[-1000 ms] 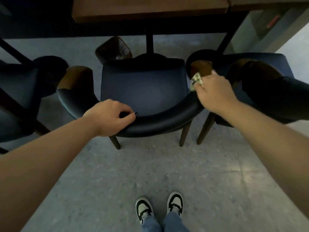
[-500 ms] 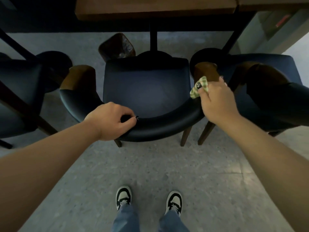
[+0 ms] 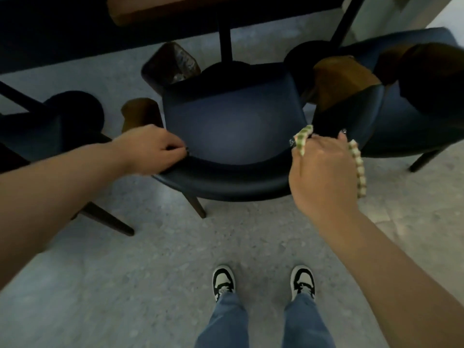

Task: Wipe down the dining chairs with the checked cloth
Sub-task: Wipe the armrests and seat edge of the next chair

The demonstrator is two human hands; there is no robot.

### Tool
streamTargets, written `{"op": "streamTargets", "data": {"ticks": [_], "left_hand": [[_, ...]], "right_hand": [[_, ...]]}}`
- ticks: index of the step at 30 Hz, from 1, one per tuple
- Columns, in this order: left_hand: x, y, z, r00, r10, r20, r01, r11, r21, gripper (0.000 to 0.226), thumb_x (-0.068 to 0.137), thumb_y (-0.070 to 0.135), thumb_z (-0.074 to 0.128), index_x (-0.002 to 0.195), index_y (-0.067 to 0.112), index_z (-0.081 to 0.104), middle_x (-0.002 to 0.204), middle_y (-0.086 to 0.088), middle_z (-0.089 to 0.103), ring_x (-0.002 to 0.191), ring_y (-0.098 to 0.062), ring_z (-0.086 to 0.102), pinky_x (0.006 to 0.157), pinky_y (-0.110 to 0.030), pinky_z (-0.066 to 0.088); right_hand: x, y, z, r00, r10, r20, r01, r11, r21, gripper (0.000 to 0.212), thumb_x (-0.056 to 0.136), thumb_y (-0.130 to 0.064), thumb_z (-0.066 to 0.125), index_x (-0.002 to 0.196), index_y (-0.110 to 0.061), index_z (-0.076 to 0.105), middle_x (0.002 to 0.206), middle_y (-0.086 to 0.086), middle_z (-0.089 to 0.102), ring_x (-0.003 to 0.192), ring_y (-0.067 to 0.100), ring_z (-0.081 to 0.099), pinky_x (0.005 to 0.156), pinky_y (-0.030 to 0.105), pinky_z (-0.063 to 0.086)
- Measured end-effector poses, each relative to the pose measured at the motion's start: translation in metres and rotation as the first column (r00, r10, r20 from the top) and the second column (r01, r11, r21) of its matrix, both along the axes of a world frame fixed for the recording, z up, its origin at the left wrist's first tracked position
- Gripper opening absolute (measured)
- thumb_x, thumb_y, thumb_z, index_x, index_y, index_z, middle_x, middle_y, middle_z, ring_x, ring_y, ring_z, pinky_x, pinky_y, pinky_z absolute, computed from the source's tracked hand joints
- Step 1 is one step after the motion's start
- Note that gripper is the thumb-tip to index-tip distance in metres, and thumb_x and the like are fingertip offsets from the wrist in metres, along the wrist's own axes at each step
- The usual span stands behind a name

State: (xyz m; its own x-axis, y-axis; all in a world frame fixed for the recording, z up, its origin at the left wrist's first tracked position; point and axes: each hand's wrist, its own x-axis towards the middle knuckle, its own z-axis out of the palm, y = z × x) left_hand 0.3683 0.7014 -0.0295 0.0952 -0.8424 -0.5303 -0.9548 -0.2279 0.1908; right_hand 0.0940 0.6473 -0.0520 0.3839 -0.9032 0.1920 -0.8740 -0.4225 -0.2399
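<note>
Head view: checked cloth [image 3: 359, 169] is bunched in the right hand [image 3: 324, 172], fingers curled round it, green-and-white edges poking out at the thumb side and hanging down the outer side of the hand. Cloth sits on the right end of the middle chair [image 3: 233, 136] backrest, where the padded rail turns toward the wooden arm tip. Left hand [image 3: 150, 151] grips the left end of the same backrest, fingers curled over the rail. Second dark chair [image 3: 411, 114] just right of the middle chair, a third [image 3: 30, 136] to its left, partly cut off. Counter [image 3: 155, 11] edge beyond the middle chair, black post under it. Person's sneakers [image 3: 223, 280] on the grey floor [image 3: 150, 272] on the near side of the chair
</note>
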Motion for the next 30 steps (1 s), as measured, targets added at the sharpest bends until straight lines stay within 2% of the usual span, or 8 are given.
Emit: {"op": "streamTargets", "data": {"ticks": [6,10,13,16,18,24,27,30], "left_hand": [[0.042,0.003,-0.030,0.916,0.322,-0.241,-0.380,0.890,-0.252,0.020,0.089,0.033,0.063,0.108,0.036,0.070,0.099,0.015,0.062,0.098,-0.007,0.055,0.085,-0.022,0.041],[0.049,0.000,-0.042,0.714,0.483,-0.507,-0.679,0.656,-0.331,0.040,0.086,0.013,0.066,0.124,0.026,0.063,0.136,0.006,0.054,0.128,-0.013,0.048,0.104,-0.016,0.034],[0.050,0.001,-0.046,0.660,0.537,-0.524,-0.736,0.600,-0.313,0.065,0.088,0.001,0.059,0.147,0.017,0.038,0.160,-0.005,0.016,0.146,-0.016,0.020,0.090,0.008,0.012],[0.051,0.000,-0.047,0.419,0.666,-0.618,-0.889,0.439,-0.130,0.078,0.087,0.006,0.060,0.153,0.014,0.020,0.151,-0.010,0.034,0.133,-0.023,0.041,0.095,-0.014,0.036],[0.054,-0.001,-0.044,0.347,0.685,-0.641,-0.891,0.455,0.004,0.080,0.088,0.020,0.059,0.154,0.012,0.016,0.147,-0.017,0.041,0.125,-0.029,0.049,0.095,-0.032,0.043],[0.057,-0.008,-0.041,0.341,0.699,-0.629,-0.874,0.482,0.063,0.074,0.096,0.003,0.053,0.156,0.020,0.012,0.119,-0.005,0.040,0.070,-0.003,0.047,0.043,-0.004,0.039],[0.057,-0.007,-0.043,0.331,0.712,-0.619,-0.887,0.459,0.053,0.075,0.096,0.010,0.055,0.156,0.027,0.012,0.132,-0.002,0.044,0.097,-0.013,0.055,0.061,-0.006,0.047],[0.056,-0.004,-0.043,0.236,0.721,-0.652,-0.908,0.402,0.115,0.077,0.095,0.009,0.055,0.154,0.035,0.013,0.137,-0.005,0.047,0.103,-0.023,0.061,0.082,-0.034,0.057]], "right_hand": [[0.038,0.046,0.000,0.999,-0.029,-0.025,0.029,1.000,0.012,0.010,0.083,-0.004,0.062,0.087,0.004,0.066,0.085,0.021,0.068,0.088,0.037,0.063,0.106,0.052,0.036],[0.085,0.077,0.005,0.999,0.043,0.028,-0.044,0.998,0.044,0.020,0.079,-0.005,0.051,0.087,0.003,0.067,0.079,0.017,0.068,0.079,0.034,0.065,0.094,0.046,0.047],[0.142,0.091,0.009,0.990,0.120,0.072,-0.130,0.977,0.167,0.037,0.072,-0.011,0.037,0.087,0.002,0.069,0.069,0.013,0.066,0.067,0.030,0.063,0.069,0.035,0.052],[0.185,0.087,0.020,0.984,0.138,0.117,-0.157,0.972,0.174,0.037,0.069,-0.006,0.033,0.078,0.002,0.068,0.062,0.012,0.063,0.057,0.027,0.061,0.052,0.029,0.045],[0.205,0.082,0.030,0.969,0.242,0.053,-0.247,0.931,0.270,0.033,0.084,-0.001,0.037,0.102,0.005,0.063,0.091,0.016,0.067,0.085,0.030,0.064,0.070,0.035,0.047],[0.214,0.079,0.010,0.914,0.406,0.015,-0.398,0.886,0.237,0.058,0.085,-0.010,0.008,0.128,0.005,0.044,0.125,0.022,0.052,0.117,0.035,0.048,0.099,0.038,0.039],[0.192,0.081,0.001,0.800,0.595,-0.072,-0.543,0.771,0.333,0.077,0.075,-0.011,-0.004,0.128,0.019,0.042,0.125,0.036,0.048,0.121,0.048,0.044,0.104,0.053,0.035],[0.157,0.081,0.008,0.802,0.594,-0.062,-0.561,0.785,0.263,0.045,0.078,-0.001,0.039,0.113,0.020,0.058,0.111,0.036,0.060,0.106,0.048,0.059,0.091,0.052,0.051]]}}
